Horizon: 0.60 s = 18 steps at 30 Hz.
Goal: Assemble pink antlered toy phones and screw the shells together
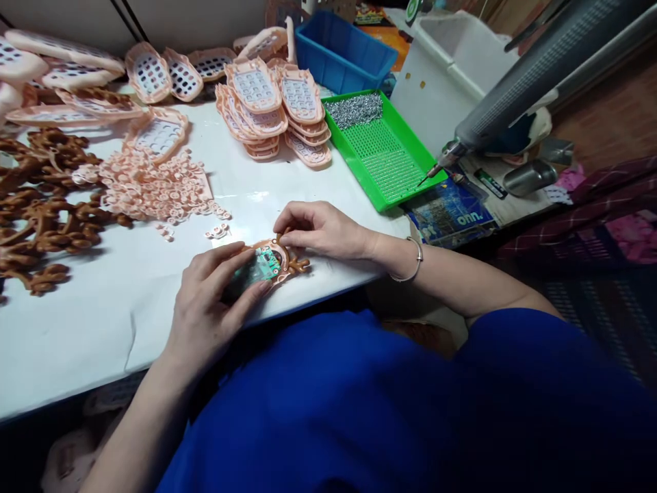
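A pink plastic shell (pixel 282 253) with a green circuit board (pixel 268 263) in it lies at the table's front edge. Brown antler-shaped parts (pixel 299 265) stick out from its right end. My left hand (pixel 208 298) is wrapped round the shell's left end, its fingers and thumb on either side of the board. Thumb and fingertips of my right hand (pixel 328 231) are pinched together at the shell's upper edge; whatever they hold is too small to make out. Just beyond the shell are a few small pink pieces (pixel 220 231).
Small pink parts (pixel 154 185) and brown parts (pixel 46 205) are heaped at left. Pink shells (pixel 256 89) are stacked behind. A green tray (pixel 395 161) of screws stands back right, under an electric screwdriver (pixel 475 127). Behind are blue (pixel 341 51) and white (pixel 436 75) bins.
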Each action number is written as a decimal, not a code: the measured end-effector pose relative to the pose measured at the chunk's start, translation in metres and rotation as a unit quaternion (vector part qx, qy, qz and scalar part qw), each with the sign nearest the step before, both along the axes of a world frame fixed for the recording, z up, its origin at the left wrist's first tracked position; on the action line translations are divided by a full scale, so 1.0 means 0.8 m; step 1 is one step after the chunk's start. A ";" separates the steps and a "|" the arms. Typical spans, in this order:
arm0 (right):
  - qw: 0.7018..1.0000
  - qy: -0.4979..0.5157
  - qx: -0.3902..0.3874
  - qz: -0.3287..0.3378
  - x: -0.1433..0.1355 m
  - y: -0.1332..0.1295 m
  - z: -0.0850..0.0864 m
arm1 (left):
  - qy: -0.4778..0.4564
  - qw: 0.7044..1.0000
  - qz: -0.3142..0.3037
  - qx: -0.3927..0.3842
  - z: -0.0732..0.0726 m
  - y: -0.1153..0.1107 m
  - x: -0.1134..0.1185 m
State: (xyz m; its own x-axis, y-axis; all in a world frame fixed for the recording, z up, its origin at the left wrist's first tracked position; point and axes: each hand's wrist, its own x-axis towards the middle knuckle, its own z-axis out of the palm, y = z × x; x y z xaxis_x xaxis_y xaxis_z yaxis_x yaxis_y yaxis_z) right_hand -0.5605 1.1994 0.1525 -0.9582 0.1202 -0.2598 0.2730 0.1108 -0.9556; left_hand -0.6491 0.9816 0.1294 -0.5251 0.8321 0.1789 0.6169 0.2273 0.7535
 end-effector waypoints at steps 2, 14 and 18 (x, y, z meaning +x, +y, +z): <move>1.000 0.006 0.019 0.014 -0.005 0.002 -0.001 | -0.007 1.000 0.000 -0.005 0.001 0.000 -0.001; 0.995 -0.059 0.076 0.004 -0.018 -0.002 0.004 | -0.001 1.000 -0.004 0.006 0.000 0.000 0.000; 0.987 -0.073 0.144 0.016 -0.023 -0.005 0.012 | -0.005 1.000 -0.005 0.015 -0.001 0.000 0.000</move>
